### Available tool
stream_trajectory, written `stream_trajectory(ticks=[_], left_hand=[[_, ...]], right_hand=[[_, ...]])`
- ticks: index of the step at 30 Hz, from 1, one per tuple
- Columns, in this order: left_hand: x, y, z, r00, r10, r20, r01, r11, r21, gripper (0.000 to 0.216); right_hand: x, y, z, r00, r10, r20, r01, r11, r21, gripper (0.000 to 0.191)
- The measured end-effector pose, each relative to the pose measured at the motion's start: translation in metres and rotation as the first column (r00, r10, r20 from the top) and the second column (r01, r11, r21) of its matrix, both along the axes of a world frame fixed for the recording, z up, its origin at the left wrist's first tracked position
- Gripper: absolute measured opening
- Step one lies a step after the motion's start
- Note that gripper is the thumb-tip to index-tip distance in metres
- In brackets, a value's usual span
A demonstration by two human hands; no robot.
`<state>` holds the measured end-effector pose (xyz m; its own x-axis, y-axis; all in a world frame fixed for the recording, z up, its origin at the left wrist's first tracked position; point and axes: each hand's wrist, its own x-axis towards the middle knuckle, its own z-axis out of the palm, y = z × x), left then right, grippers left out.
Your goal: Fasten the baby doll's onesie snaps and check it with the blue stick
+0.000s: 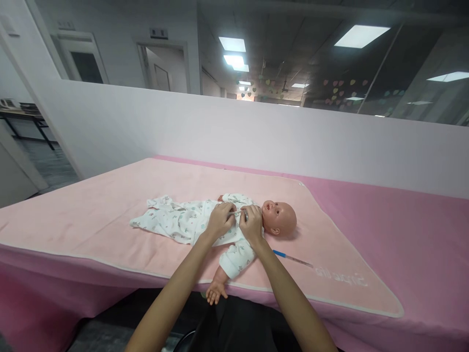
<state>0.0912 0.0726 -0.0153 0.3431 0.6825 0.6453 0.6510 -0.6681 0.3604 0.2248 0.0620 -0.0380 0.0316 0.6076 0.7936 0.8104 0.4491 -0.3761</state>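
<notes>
A baby doll (pixel 280 218) in a white patterned outfit (pixel 179 220) lies on its back, head to the right, one arm reaching past the front edge. Over its chest, my left hand (pixel 221 218) and my right hand (pixel 252 224) rest close together with fingers pinched. Between them shows a thin pale stick-like thing (pixel 237 212), too small to name; both hands seem to grip it. My right hand is near the doll's chin and collar. Beside my right forearm lies a slim rod with a blue end (pixel 279 253).
A peach mat (pixel 120 186) with a pale border lies over a pink cloth (pixel 421 234) on the table. Behind it stands a white partition (pixel 234 129) with glass above. A dark-legged desk (pixel 22 116) is at far left.
</notes>
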Motion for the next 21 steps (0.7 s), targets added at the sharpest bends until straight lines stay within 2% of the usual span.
stream_trajectory(ticks=[6, 12, 16, 21], left_hand=[[-0.0003, -0.0036, 0.0029, 0.998, -0.063, -0.013, 0.064, 0.992, 0.108, 0.02], [0.0006, -0.0022, 0.0038, 0.998, -0.017, -0.059, 0.022, 0.996, 0.086, 0.014], [0.0003, -0.0014, 0.0033, 0.994, 0.005, -0.111, 0.003, 0.997, 0.076, 0.009], [-0.0002, -0.001, 0.0019, 0.989, 0.016, -0.146, -0.003, 0.996, 0.087, 0.007]], right_hand=[[-0.0008, 0.0003, 0.0008, 0.998, 0.008, -0.062, -0.008, 1.0, 0.004, 0.018], [0.001, 0.0001, 0.0023, 0.99, 0.035, -0.134, -0.035, 0.999, -0.001, 0.022], [0.0037, 0.0027, 0.0022, 0.975, 0.078, -0.209, -0.081, 0.997, -0.003, 0.031], [0.0037, 0.0051, 0.0027, 0.973, 0.084, -0.215, -0.086, 0.996, -0.003, 0.04]])
